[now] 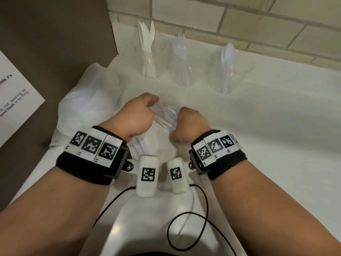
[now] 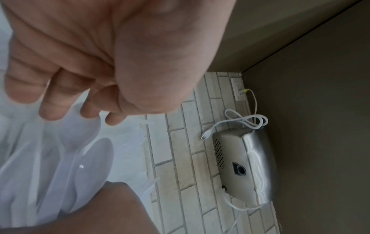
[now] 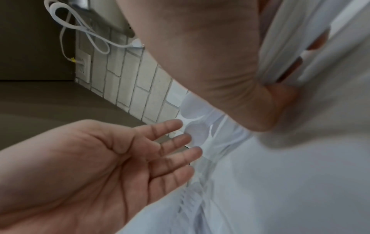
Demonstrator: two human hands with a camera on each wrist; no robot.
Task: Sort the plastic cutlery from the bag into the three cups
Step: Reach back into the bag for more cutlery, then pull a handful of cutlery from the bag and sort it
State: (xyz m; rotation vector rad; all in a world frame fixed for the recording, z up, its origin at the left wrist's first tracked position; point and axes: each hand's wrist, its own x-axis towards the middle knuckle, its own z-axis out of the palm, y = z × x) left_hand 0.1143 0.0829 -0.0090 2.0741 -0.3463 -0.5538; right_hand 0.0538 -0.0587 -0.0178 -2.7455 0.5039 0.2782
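The right hand (image 1: 186, 124) sat just right of centre in the head view, its grip closed round a bundle of clear plastic cutlery (image 1: 167, 117). The right wrist view showed white handles (image 3: 284, 47) running through its curled fingers. The left hand (image 1: 136, 117) was at nine o'clock from it, close alongside. Seen from the right wrist, the left hand's palm was up and its fingers (image 3: 170, 142) lay straight and relaxed, their tips against the spoon bowls (image 3: 195, 126) of the bundle — a loose, open grip, holding nothing.

Under both hands lay the white plastic bag (image 1: 86, 108), crumpled on the white counter (image 1: 276, 126) and spreading toward nine o'clock. A few more white pieces (image 1: 142, 145) showed on the bag at six o'clock from the left hand.

At twelve o'clock from the hands stood three clear cups in a row along the brick wall (image 1: 258, 24). The left cup (image 1: 158, 48) held knives, the middle cup (image 1: 181, 74) forks, the right cup (image 1: 239, 71) spoons, all standing upright.

A printed paper sheet (image 1: 16, 100) lay at nine o'clock, well apart from the bag. In the left wrist view a silver appliance (image 2: 244, 164) with a coiled white cord (image 2: 246, 121) was mounted on the brick wall, beside a wall outlet (image 2: 237, 91).
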